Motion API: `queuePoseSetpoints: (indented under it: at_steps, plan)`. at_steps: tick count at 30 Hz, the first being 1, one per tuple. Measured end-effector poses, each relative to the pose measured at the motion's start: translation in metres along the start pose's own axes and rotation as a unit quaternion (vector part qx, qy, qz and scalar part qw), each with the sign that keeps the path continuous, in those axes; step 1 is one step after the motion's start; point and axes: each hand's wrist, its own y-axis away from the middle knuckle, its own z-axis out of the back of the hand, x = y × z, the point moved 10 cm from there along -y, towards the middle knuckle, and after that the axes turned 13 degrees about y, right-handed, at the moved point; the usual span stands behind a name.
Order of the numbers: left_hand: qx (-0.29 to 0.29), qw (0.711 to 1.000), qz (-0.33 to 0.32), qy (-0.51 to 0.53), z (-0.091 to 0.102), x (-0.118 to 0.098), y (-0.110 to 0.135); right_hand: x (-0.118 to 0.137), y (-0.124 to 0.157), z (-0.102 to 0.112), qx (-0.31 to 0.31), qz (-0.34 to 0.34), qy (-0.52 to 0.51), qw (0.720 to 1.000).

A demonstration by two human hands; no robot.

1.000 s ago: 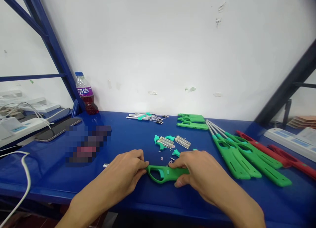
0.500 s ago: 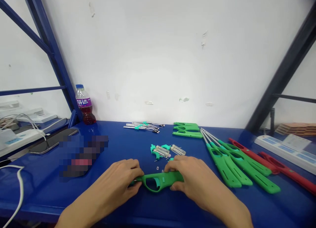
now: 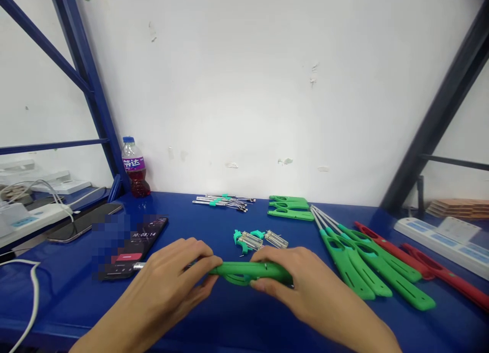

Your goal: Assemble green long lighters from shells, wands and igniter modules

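Both my hands hold one green long-nosed lighter [image 3: 244, 271] just above the blue bench top [image 3: 237, 317]. My left hand [image 3: 173, 279] is closed round its front end, where a metal tube tip [image 3: 139, 265] sticks out to the left. My right hand [image 3: 296, 281] grips the handle end, fingers curled over it. The lighter is turned edge-up, its trigger loop facing down. Small teal and clear parts [image 3: 254, 238] lie just beyond my hands.
Finished green lighters [image 3: 362, 261] and red ones [image 3: 416, 259] lie at right. Green handle shells [image 3: 290, 208] and metal tubes [image 3: 223, 201] sit near the wall. A phone [image 3: 132, 246], a drink bottle [image 3: 133, 167], cables and white boxes are at left.
The lighter has been rolled from lying flat to edge-up and lifted slightly. The camera has tilted, so the bench sits lower in view.
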Motion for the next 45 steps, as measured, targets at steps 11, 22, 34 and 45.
queuePoseSetpoints:
  at_steps: [11,22,34,45]
  plan:
    - [0.012,0.999,0.044,-0.025,-0.013,0.015,0.002,-0.008,0.010,0.008,-0.007,-0.005,0.088,0.996]
    - [0.053,0.994,0.072,0.064,-0.024,0.019,0.002,-0.004,0.013,0.016,-0.021,-0.006,0.048,0.999]
    - [-0.024,0.999,-0.003,0.030,-0.019,-0.015,-0.004,-0.011,0.025,0.023,-0.023,-0.093,-0.055,0.994]
    - [-0.110,0.987,-0.072,-0.096,-0.003,-0.042,-0.011,-0.024,0.014,0.004,0.058,-0.098,-0.193,0.975]
